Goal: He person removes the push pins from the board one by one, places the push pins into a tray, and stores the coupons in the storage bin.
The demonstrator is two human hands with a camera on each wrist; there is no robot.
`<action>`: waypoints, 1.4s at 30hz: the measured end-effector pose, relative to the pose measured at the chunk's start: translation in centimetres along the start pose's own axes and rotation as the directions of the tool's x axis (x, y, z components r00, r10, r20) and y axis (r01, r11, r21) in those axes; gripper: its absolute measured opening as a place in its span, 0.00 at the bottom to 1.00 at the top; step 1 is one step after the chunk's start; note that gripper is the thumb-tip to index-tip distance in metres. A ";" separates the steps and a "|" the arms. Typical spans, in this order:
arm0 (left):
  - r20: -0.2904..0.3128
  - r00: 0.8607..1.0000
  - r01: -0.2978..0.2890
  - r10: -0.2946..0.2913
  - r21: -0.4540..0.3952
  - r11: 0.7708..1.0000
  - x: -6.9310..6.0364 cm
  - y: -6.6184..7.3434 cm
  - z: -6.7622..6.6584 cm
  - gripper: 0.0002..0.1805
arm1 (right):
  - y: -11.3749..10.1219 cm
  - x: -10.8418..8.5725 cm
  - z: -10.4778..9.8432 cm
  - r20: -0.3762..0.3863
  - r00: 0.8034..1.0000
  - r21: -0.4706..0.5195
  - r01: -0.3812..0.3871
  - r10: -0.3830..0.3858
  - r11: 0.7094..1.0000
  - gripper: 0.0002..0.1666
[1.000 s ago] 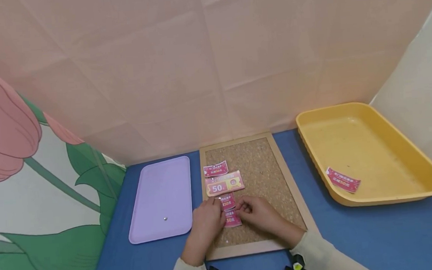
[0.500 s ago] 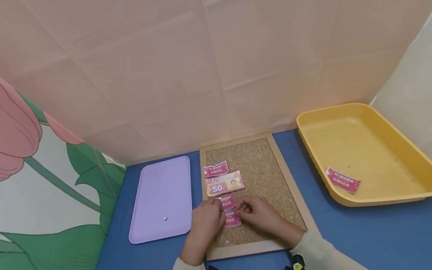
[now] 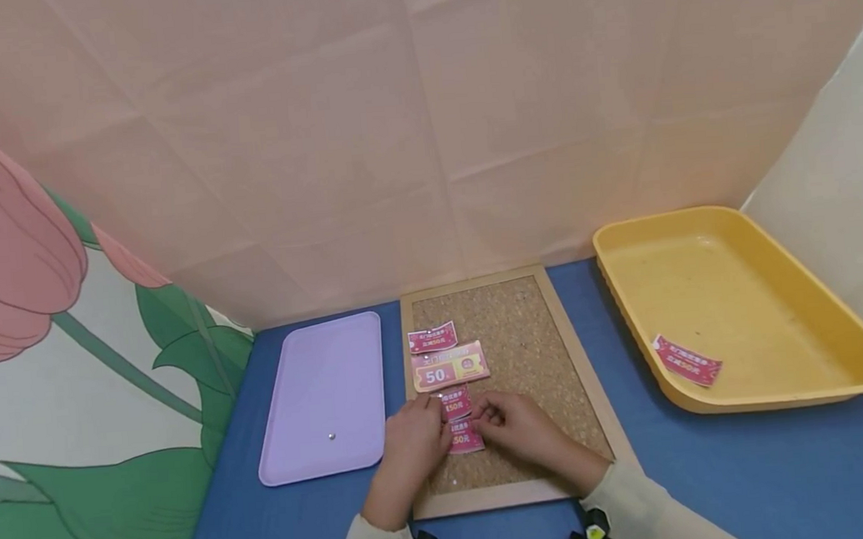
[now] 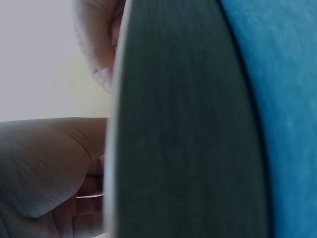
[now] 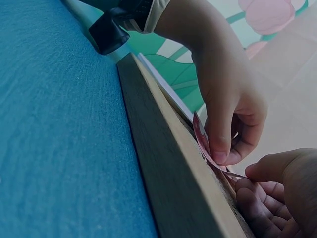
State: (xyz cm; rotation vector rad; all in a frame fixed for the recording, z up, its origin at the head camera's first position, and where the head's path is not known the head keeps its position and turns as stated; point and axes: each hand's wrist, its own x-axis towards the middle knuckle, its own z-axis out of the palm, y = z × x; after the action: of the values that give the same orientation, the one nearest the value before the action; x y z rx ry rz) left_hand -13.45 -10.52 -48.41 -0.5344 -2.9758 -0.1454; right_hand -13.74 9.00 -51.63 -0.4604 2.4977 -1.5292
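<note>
Several pink coupons lie in a column on a cork board [image 3: 521, 313] with a wooden frame. My left hand [image 3: 415, 429] covers the left ends of the two lower ones, its thumb and fingertips pinching the lowest coupon [image 3: 464, 442]. On the other side, my right hand [image 3: 521, 426] pinches that coupon's right edge between thumb and forefinger. The right wrist view shows the paper [image 5: 200, 136] curving up off the cork between both hands. Just above is another small coupon [image 3: 456, 403], then a larger 50 coupon [image 3: 449, 367] and a small one [image 3: 432, 338] at the top.
On the left lies a lilac tray [image 3: 319, 377] with one small shiny pin [image 3: 331, 436] in it. A deep yellow tray [image 3: 750, 306] stands on the right, holding one pink coupon [image 3: 687, 360]. The blue tablecloth [image 3: 791, 470] meets a pink wall covering [image 3: 317, 144] behind.
</note>
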 end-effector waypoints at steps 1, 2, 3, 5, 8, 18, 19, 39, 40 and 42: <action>-0.002 1.000 -0.001 0.001 0.003 1.000 0.0 0.0 0.0 0.11 | 0.0 0.0 0.0 -0.001 1.000 -0.001 0.001 -0.001 1.000 0.03; -0.003 1.000 -0.001 0.001 0.005 1.000 0.0 0.0 0.1 0.11 | 0.0 0.0 0.0 -0.003 1.000 0.000 0.004 -0.004 1.000 0.03; -0.004 1.000 -0.001 0.001 0.007 1.000 0.0 0.0 0.1 0.11 | 0.0 0.0 0.0 -0.003 1.000 0.001 0.004 -0.004 1.000 0.03; -0.005 1.000 -0.003 0.003 0.003 1.000 0.0 0.0 0.1 0.11 | 0.0 0.0 0.0 -0.004 1.000 0.000 0.002 -0.002 1.000 0.03; -0.009 1.000 -0.007 0.007 0.000 1.000 0.0 0.0 0.0 0.11 | 0.0 0.0 0.0 -0.006 1.000 0.003 0.004 -0.004 1.000 0.03; -0.022 1.000 -0.020 0.020 0.010 1.000 0.0 -0.1 0.2 0.11 | -0.2 -0.1 -0.1 -0.008 1.000 -0.007 0.005 -0.005 1.000 0.03; -0.028 0.999 -0.023 0.023 0.011 1.000 0.0 -0.1 0.2 0.11 | -0.2 -0.1 -0.1 -0.008 1.000 -0.007 0.004 -0.004 1.000 0.03; -0.052 0.998 -0.024 0.024 0.003 1.000 0.0 -0.2 0.3 0.10 | -0.5 -0.2 0.0 -0.011 1.000 0.002 -0.012 0.012 1.000 0.03; -0.052 0.998 -0.024 0.024 0.003 1.000 0.0 -0.2 0.2 0.10 | -0.5 -0.2 0.0 -0.011 1.000 0.003 -0.012 0.012 1.000 0.03; -0.053 0.998 -0.026 0.026 0.002 1.000 0.0 -0.2 0.2 0.10 | -0.5 -0.2 0.0 -0.011 1.000 0.004 -0.012 0.012 1.000 0.03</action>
State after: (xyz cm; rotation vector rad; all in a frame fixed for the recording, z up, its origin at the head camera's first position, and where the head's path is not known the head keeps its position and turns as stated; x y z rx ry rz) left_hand -13.58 -10.67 -48.64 -0.5598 -2.9157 -0.1525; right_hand -13.50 8.88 -51.22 -0.4368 2.5003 -1.5359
